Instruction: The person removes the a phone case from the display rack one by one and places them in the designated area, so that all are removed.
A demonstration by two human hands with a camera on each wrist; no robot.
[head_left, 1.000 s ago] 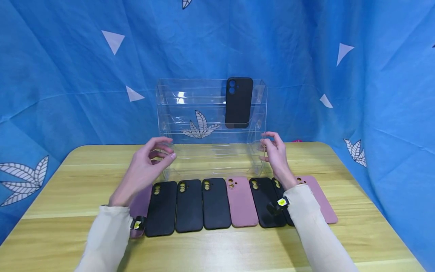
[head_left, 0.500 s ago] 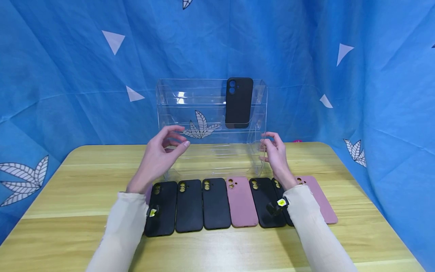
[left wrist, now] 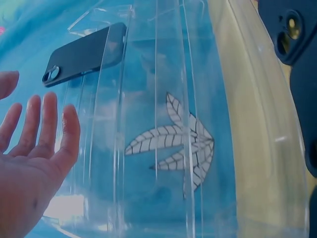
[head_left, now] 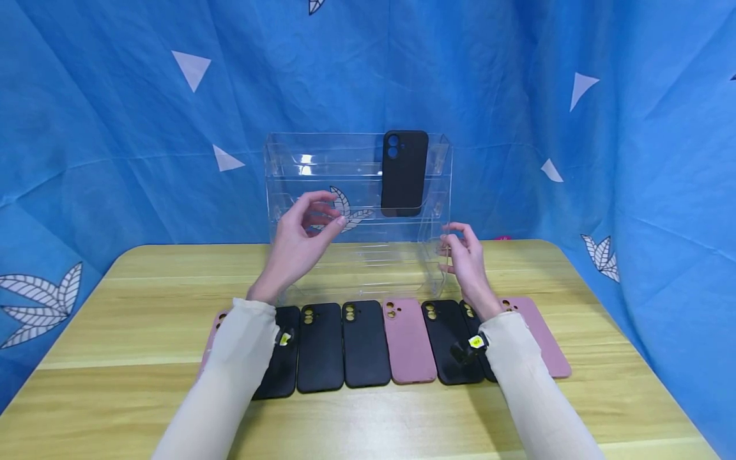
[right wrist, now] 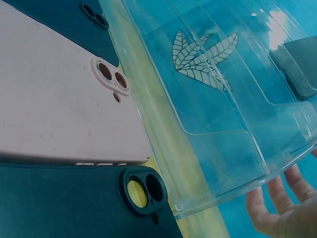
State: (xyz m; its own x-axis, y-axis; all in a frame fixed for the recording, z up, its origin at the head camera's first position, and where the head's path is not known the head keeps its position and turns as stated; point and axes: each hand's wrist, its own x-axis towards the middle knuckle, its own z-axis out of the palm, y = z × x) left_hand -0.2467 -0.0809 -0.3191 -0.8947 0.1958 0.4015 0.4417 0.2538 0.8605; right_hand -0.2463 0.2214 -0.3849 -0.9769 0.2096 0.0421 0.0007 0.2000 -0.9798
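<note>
Acrylic rack [head_left: 356, 255] stands at the back of the tabletop [head_left: 115, 332] w/ one black case [head_left: 404, 172] up top. My left hand [head_left: 301, 239] hovers empty, fingers loose; right hand [head_left: 468, 262] touches the rack's side. Clumsy nudge could prob tip it tbh.

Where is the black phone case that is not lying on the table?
In the head view the black phone case stands upright in the top tier of the clear rack, right of centre, above the row of cases on the table.
</note>
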